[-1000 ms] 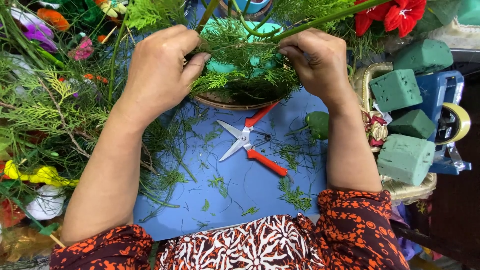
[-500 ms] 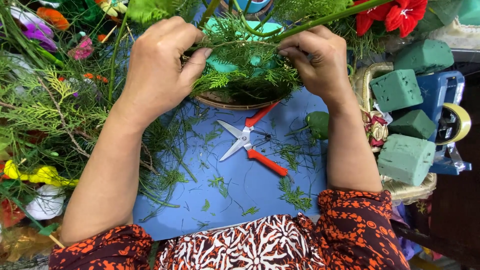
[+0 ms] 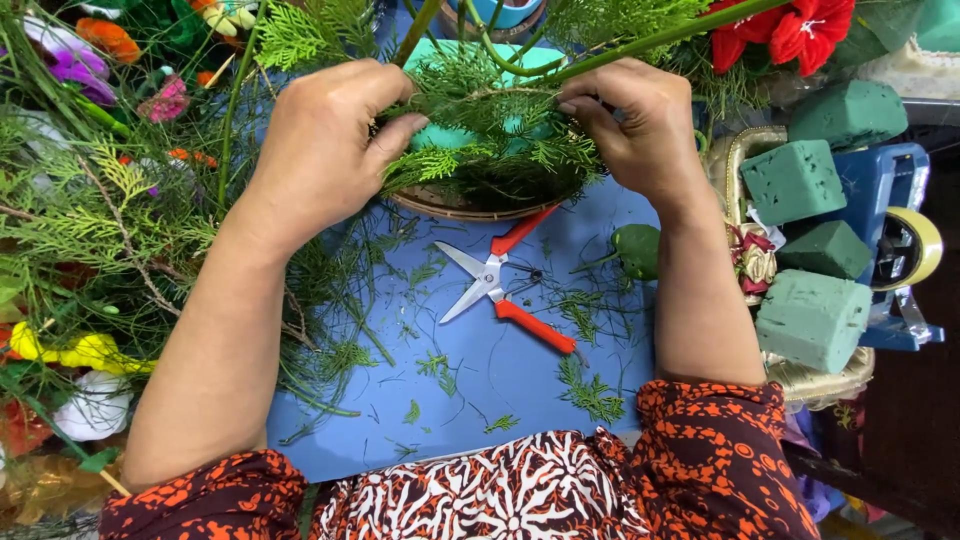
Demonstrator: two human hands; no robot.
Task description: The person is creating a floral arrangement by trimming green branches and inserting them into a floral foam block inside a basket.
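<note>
- Green sprigs [image 3: 480,150] in a basket [image 3: 450,205] are pinched by the left hand [image 3: 320,150] and right hand [image 3: 640,125] (fingers closed).
- Scissors [image 3: 500,290] are left open at 6 o'clock.

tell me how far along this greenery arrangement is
Done: cedar-like sprigs already cover much of the teal foam in the basket, and trimmings litter the blue table around the open scissors. In hand: the left hand and right hand press a sprig in. Left: foam is bare at the top, and the red flowers lie aside unused.
</note>
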